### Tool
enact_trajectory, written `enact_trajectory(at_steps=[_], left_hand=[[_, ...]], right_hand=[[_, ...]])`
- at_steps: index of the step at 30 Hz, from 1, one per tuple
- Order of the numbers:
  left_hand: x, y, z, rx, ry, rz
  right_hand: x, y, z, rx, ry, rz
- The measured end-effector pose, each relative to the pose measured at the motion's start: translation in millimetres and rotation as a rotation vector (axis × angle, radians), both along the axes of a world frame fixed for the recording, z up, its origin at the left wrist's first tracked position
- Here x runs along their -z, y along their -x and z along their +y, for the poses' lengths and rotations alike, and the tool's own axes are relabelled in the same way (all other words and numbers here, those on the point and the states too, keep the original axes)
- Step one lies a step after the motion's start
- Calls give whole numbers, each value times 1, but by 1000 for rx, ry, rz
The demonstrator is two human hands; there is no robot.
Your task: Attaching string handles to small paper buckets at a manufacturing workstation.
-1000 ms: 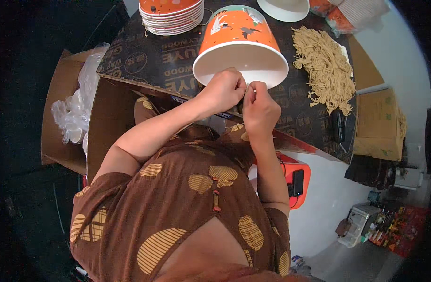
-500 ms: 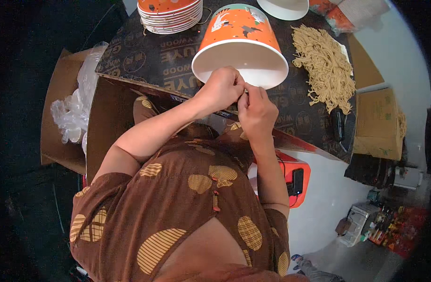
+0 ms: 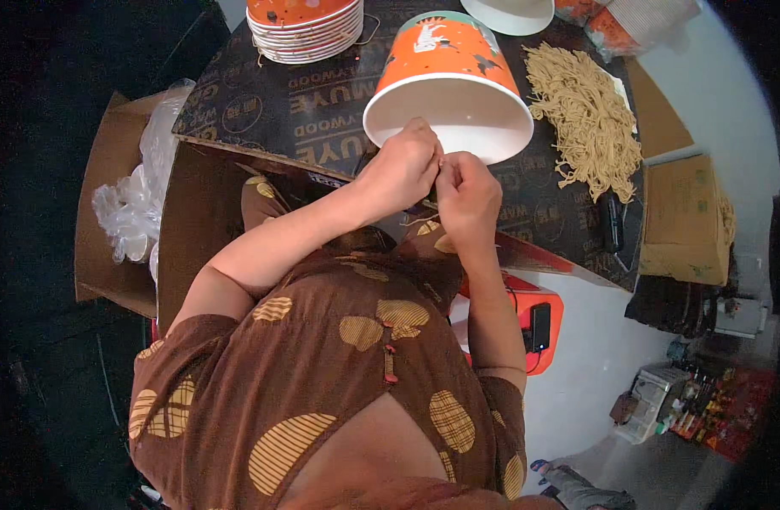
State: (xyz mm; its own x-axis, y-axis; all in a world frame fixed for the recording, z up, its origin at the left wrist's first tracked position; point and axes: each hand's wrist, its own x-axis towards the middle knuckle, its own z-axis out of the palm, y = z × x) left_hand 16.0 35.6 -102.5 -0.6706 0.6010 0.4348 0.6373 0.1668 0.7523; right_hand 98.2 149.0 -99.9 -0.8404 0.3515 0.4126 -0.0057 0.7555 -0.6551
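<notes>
From the head view, a bucket lies tipped on the bench near 12 o'clock, mouth toward 6. The left hand and right hand meet, fingertips pinched, by its near rim; what they grip, I can't tell. It looks light, stiff yet dentable, best held by the rim.

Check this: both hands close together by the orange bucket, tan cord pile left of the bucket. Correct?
No: the head view shows the tan cord pile right of the orange bucket. The left hand and right hand are close together by the bucket.
</notes>
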Motion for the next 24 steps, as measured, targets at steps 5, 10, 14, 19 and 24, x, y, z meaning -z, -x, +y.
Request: enact_trajectory(at_steps=[5,10,14,19,24], left_hand=[[-2,-2,0,-16,-57,32],[3,3,-7,9,-25,-11],[0,0,-9,53,-22,-33],[0,0,-4,33,0,8],[-2,4,0,-28,12,-31]], right_hand=[[-5,2,7,-25,189,-75],[-8,5,8,-2,219,-156],[-11,5,7,27,223,-187],[-14,5,5,59,223,-215],[-6,-4,3,10,81,-105]])
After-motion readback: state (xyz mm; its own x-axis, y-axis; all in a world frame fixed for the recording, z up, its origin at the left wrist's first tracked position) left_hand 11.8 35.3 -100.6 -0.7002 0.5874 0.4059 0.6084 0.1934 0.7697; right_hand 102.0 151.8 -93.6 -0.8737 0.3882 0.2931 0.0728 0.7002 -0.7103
